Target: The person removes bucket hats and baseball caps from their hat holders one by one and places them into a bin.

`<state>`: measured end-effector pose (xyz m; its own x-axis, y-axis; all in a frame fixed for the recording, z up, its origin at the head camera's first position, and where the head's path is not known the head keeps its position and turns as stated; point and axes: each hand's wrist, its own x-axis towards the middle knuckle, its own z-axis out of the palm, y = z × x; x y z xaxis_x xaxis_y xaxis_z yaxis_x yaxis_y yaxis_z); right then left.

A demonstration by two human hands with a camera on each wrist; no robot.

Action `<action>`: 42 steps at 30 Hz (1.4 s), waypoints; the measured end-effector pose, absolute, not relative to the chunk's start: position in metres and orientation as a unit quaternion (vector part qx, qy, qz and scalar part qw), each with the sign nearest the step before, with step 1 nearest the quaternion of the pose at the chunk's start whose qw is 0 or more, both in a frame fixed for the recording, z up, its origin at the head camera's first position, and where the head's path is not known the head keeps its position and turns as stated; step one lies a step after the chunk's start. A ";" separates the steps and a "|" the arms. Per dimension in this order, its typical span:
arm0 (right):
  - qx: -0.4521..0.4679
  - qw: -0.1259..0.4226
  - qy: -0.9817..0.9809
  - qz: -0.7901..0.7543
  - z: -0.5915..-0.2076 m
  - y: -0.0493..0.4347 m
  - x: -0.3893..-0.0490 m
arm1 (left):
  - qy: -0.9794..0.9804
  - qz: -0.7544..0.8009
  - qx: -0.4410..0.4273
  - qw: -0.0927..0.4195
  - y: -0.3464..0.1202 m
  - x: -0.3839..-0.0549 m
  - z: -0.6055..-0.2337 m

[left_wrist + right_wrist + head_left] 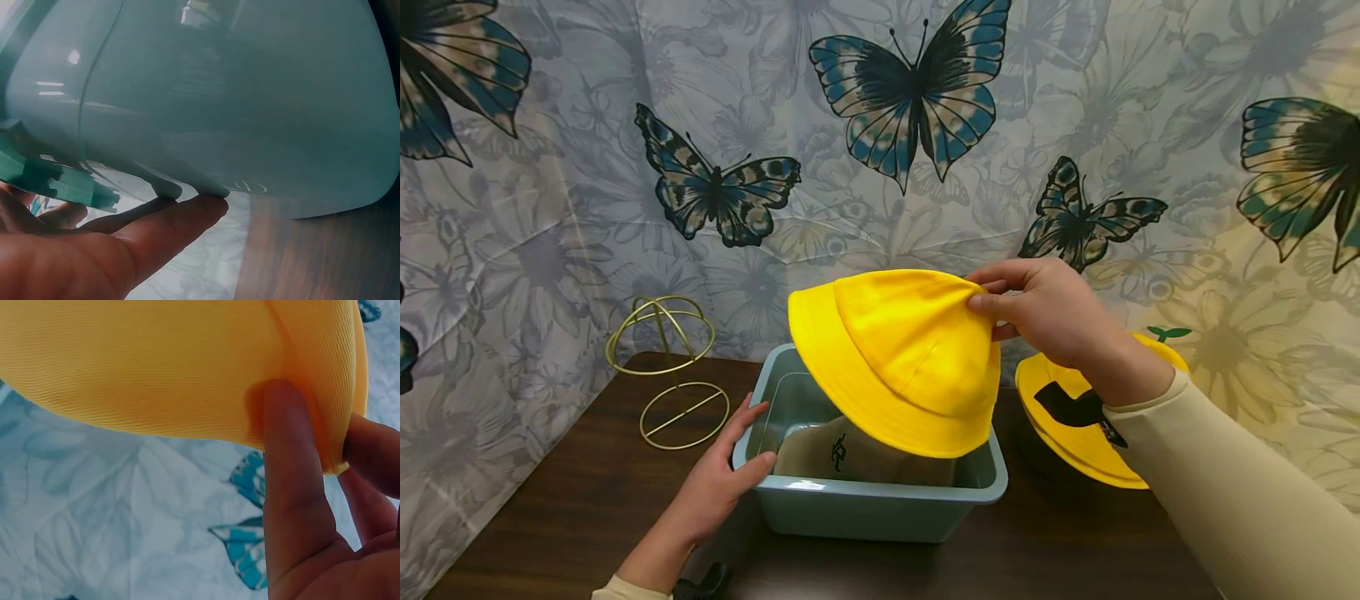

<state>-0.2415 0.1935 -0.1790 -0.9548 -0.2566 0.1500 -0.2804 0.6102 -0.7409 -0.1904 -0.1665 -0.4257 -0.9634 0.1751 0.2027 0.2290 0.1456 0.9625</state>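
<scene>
My right hand (1048, 312) pinches the crown of a yellow bucket hat (910, 358) between thumb and fingers, holding it tilted over a pale blue-green plastic bin (865, 504). In the right wrist view the thumb (290, 469) presses into the ribbed yellow fabric. A beige cloth item (865, 454) with a small dark embroidered mark lies inside the bin, partly hidden by the hat. My left hand (711, 483) rests against the bin's left side near the front corner, fingers fairly straight. The left wrist view shows its thumb (181, 231) at the bin's smooth outer wall.
A gold wire stand (677, 371) with rings stands left of the bin on the dark wooden table (580, 467). To the right, behind my forearm, is another yellow hat (1101, 450) with a green sprout on top. A butterfly-print cloth (745, 75) hangs behind.
</scene>
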 end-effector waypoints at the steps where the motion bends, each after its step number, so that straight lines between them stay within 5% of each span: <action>1: 0.151 0.011 -0.895 0.419 -0.182 0.192 -0.242 | -0.758 -0.639 -0.133 0.021 -0.167 -0.190 -0.426; 42: 0.107 -0.029 -0.879 0.463 -0.265 0.201 -0.264 | -0.754 -0.640 -0.149 0.025 -0.168 -0.192 -0.430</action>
<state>-0.2642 0.2006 -0.2647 -0.9754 -0.2153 0.0479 -0.1612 0.5475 -0.8211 -0.1922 -0.1678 -0.4299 -0.9544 0.1921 0.2285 0.2566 0.1370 0.9568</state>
